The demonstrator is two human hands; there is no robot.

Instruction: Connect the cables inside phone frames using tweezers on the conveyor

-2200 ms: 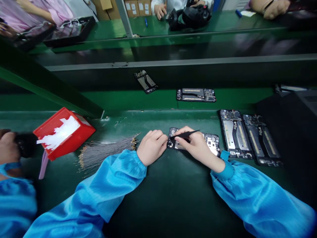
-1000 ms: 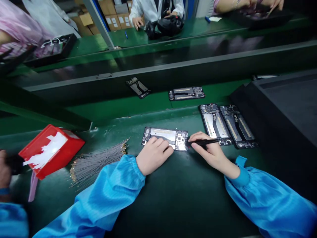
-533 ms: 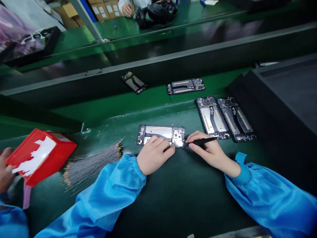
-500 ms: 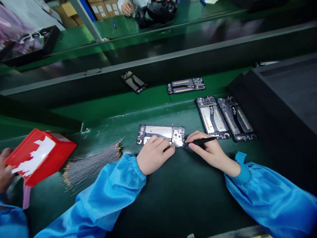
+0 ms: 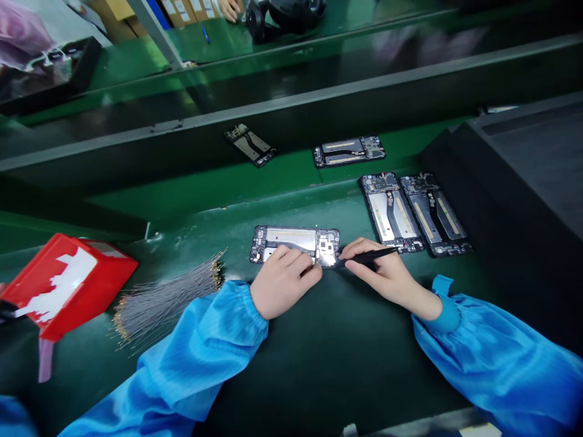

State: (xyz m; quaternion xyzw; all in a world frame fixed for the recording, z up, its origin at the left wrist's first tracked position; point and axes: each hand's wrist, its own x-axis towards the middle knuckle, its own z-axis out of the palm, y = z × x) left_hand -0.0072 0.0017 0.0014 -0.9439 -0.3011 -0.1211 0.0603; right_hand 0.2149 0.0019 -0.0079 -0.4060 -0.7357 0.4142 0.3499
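An opened phone lies sideways on the bench, its metal plate and circuit board facing up. My left hand rests over its near edge, fingers closed and pressing on the phone. In my right hand is a pair of black tweezers, pinched between thumb and fingers. The tips of the tweezers reach the right end of the phone, by the board's corner; the exact contact is too small to make out. Left of my left hand lies a bundle of thin grey cables with gold-coloured ends.
Two opened phones lie side by side at the right, beside a black box-like block. Farther back are two more phones. A red bin stands left. Across the bench shows another person's hand.
The other person's hand by the red bin has moved left, almost out of view. The camera view has shifted slightly. My hands stay at the same phone.
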